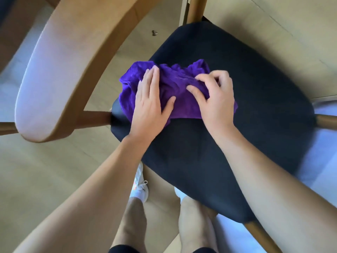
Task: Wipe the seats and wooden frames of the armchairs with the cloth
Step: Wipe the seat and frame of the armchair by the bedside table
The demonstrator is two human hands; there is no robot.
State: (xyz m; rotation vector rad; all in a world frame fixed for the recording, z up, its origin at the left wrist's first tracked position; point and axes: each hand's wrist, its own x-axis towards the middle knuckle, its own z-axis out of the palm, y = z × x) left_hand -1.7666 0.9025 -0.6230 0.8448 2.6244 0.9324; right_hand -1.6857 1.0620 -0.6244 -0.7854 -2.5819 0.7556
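Head view: purple cloth (182, 83) lay bunched on the dark seat (255, 88), near its left edge.
Left hand (151, 106): flat, fingers straight, pressing the cloth.
Right hand (215, 99): fingers curled, pinching folds.
Progress: seat wiping seemingly underway; wooden frame (63, 70) probably not yet done.
Room: bare seat rightward; frame close beside the cloth on the left.

A crumpled purple cloth (175, 83) lies on the dark upholstered seat (255, 110) of an armchair, toward the seat's far left edge; wooden legs (262, 238) stand on pale floor (45, 170).
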